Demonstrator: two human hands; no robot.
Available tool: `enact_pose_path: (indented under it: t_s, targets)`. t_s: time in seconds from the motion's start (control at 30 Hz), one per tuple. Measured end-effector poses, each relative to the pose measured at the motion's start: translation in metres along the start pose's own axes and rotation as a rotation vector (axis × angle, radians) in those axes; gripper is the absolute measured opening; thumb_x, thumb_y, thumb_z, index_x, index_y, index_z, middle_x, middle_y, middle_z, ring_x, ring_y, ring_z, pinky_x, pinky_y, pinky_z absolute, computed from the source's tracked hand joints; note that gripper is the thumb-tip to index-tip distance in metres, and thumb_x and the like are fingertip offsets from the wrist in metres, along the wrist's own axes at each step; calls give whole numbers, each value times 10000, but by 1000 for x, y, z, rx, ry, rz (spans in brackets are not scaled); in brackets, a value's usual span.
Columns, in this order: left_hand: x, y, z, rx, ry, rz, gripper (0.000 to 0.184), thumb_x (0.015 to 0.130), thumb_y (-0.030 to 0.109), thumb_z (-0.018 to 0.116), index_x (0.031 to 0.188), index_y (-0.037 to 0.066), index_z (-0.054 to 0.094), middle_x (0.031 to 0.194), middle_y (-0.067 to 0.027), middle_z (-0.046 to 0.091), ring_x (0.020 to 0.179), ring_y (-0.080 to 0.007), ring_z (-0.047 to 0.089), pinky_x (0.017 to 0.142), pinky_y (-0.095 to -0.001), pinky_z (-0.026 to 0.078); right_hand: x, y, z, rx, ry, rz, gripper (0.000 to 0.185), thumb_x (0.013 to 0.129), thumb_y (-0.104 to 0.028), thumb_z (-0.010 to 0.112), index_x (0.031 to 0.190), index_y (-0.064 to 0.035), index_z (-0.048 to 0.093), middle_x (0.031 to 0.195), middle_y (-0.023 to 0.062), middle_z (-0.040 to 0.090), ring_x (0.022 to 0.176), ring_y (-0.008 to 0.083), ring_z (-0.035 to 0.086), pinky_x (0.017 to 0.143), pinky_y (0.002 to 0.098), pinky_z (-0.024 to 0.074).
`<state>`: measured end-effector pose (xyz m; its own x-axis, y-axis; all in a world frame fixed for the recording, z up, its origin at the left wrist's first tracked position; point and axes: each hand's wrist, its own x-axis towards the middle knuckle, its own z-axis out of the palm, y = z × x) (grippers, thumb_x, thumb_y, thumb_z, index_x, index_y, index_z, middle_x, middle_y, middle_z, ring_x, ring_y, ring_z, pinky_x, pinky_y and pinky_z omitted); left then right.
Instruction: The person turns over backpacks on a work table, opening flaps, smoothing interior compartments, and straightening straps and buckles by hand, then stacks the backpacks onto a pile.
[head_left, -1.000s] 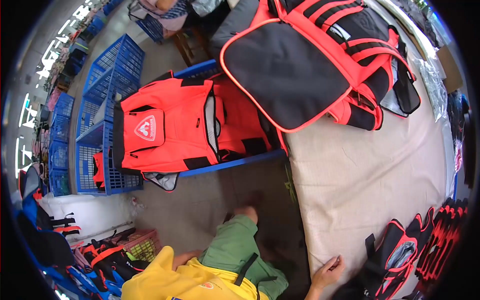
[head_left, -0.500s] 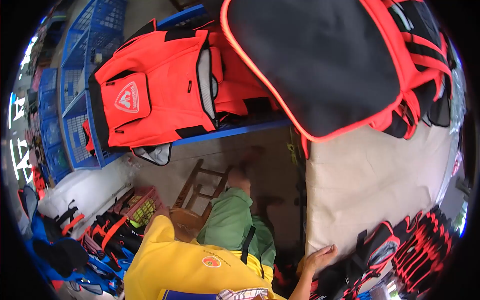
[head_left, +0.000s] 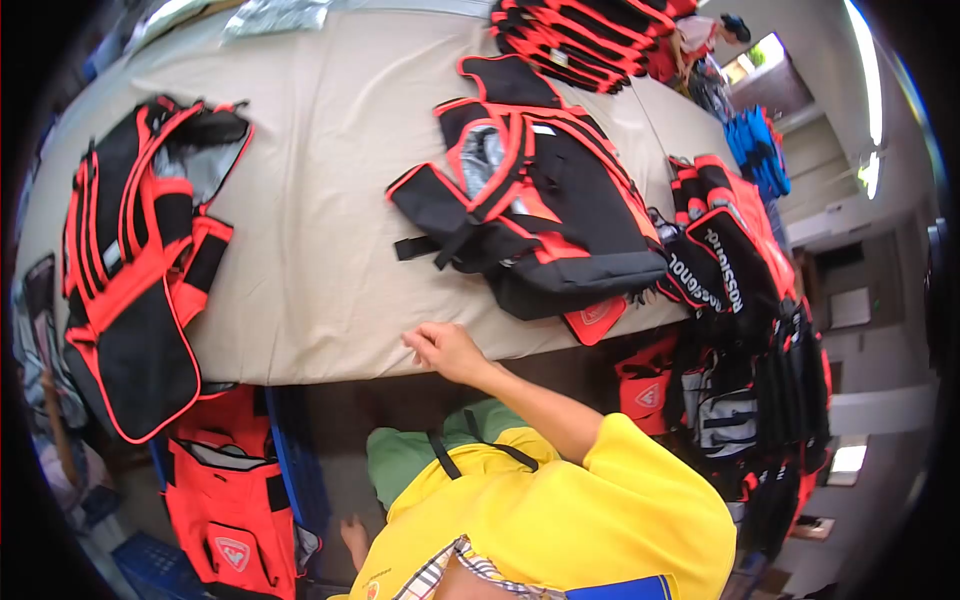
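My right hand (head_left: 437,349) is over the near edge of the cloth-covered table (head_left: 330,290), its fingers loosely bent with nothing between them. Beyond it and to the right lies a black and red backpack (head_left: 585,215), its grey lining showing at an opening. Low beside my body is my left hand (head_left: 354,536), small in view, its fingers not clear. Left of that hand, below table level, a red backpack (head_left: 228,510) with a shield-shaped logo sits by a blue crate. Another black and red backpack (head_left: 135,270) lies at the table's left end, partly over the edge.
A row of stacked black and red bags (head_left: 575,40) lies at the far side. More black and red bags (head_left: 735,270) are piled at the right. A blue plastic crate (head_left: 292,450) stands under the left edge. Another person (head_left: 705,40) is at the far right.
My view has swung right, from the crates and red backpack toward the table. My right hand has moved from lying by the table's edge to above it, fingers more bent.
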<state>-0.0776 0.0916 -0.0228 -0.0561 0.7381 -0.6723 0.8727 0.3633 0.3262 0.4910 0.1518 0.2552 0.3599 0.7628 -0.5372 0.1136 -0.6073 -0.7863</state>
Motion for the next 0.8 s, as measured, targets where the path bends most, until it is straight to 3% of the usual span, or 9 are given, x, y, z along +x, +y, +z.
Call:
enact_pose_path:
  t_s: [0.07, 0.1, 0.2, 0.23, 0.3, 0.37, 0.6, 0.67, 0.8]
  targets:
    - [9, 88, -31, -356, -106, -73, 342, 1010, 292, 606, 1267, 68, 623, 1046, -66, 708, 910, -205, 685, 718, -358, 539, -85, -44, -37, 458, -83, -175, 297, 1073, -207, 528, 1295, -24, 596, 976, 137, 735, 976, 167, 699, 791, 313, 545]
    - [6, 129, -31, -535, -81, -86, 348, 1027, 334, 596, 1301, 120, 614, 1011, -17, 676, 861, -108, 648, 658, -280, 493, -129, -51, -57, 630, -105, -422, 376, 1086, -238, 501, 1405, -38, 503, 1013, 173, 730, 1104, 242, 665, 882, 357, 531]
    - [-11, 244, -23, -512, -136, 96, 358, 1030, 339, 596, 1317, 125, 606, 1067, -23, 696, 881, -119, 662, 678, -272, 499, -235, -67, -116, 1017, -154, -988, 660, 1109, -438, 384, 1630, -101, 159, 1196, 264, 690, 1463, 466, 369, 1149, 587, 334]
    - [-20, 274, -14, -478, -176, 156, 337, 1026, 317, 602, 1292, 112, 627, 1062, -34, 702, 878, -119, 667, 684, -269, 504, -255, -62, -134, 1035, -290, -1133, 759, 1085, -584, 249, 1655, -154, -8, 1330, 260, 638, 1537, 505, 134, 1178, 698, 132]
    - [-36, 318, 3, -94, -93, 593, 312, 995, 258, 633, 1212, 40, 689, 1022, -132, 741, 919, -214, 718, 780, -335, 564, -290, -76, -130, 1298, -197, -1430, 749, 1082, -603, 189, 1645, -203, -102, 1389, 195, 618, 1539, 507, 109, 1158, 736, 102]
    - [-59, 364, 24, 93, -54, 735, 317, 979, 226, 657, 1212, 12, 682, 1095, -213, 734, 996, -329, 728, 875, -396, 563, -326, -88, -124, 1383, 46, -1451, 770, 1092, -569, 225, 1604, 5, 191, 1518, 294, 458, 1346, 643, 400, 1198, 703, 140]
    - [-138, 479, 66, -58, -264, 862, 311, 1007, 210, 638, 1220, -14, 670, 1044, -171, 757, 970, -242, 741, 848, -355, 572, -320, -56, -178, 1131, 165, -1475, 837, 1047, -649, 229, 1624, -47, 147, 1546, 314, 398, 1409, 603, 319, 1195, 682, 168]
    - [-170, 518, 68, -195, -431, 761, 372, 1042, 249, 600, 1301, -17, 620, 1134, -157, 730, 1008, -232, 724, 837, -354, 572, -317, -44, -189, 1056, 206, -1458, 860, 1033, -675, 230, 1630, -64, 132, 1556, 320, 377, 1430, 590, 292, 1194, 676, 178]
    - [-199, 588, 81, -676, -807, 309, 770, 992, 571, 597, 1501, 29, 399, 1341, -230, 585, 1127, -335, 670, 924, -439, 551, -304, -9, -240, 889, 238, -1421, 907, 1003, -729, 232, 1643, -99, 103, 1575, 333, 337, 1471, 563, 238, 1192, 662, 196]
